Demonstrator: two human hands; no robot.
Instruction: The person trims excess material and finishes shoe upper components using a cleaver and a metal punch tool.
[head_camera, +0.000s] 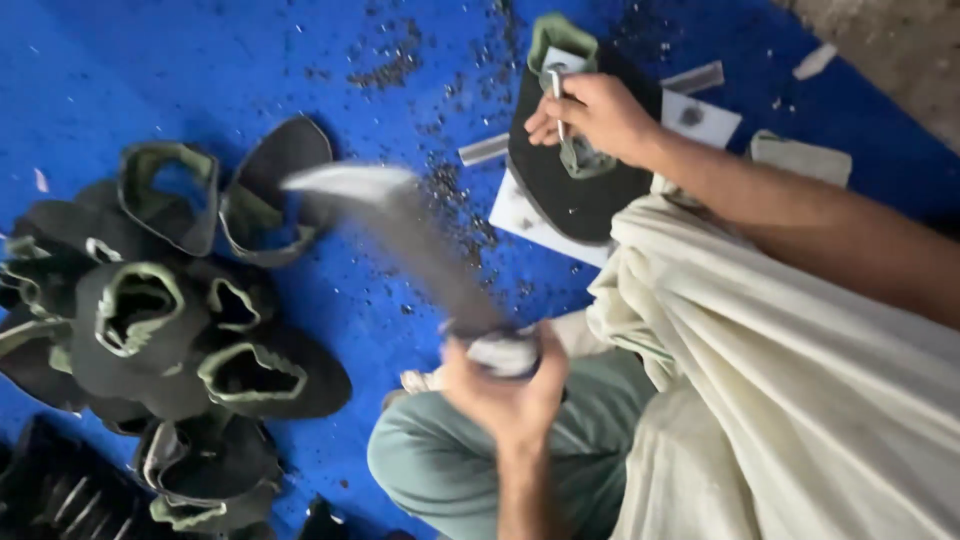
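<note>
My left hand (505, 385) is at the lower middle, above my knee, shut on the handle of a long hammer-like tool (400, 230). The tool is blurred by motion and points up and to the left. My right hand (600, 115) reaches to the top middle and pinches a thin metal punch (558, 100) upright. The punch rests on a black shoe upper with green lining (570, 190). This upper lies on a white board (520, 215) on the blue sheet (200, 60).
A pile of several black and green shoe uppers (170, 330) lies at the left. Dark punched scraps (400, 65) are scattered over the blue sheet. Small grey and white strips (485, 150) lie near the board. My cream garment (790, 380) and green trouser leg (440, 460) fill the lower right.
</note>
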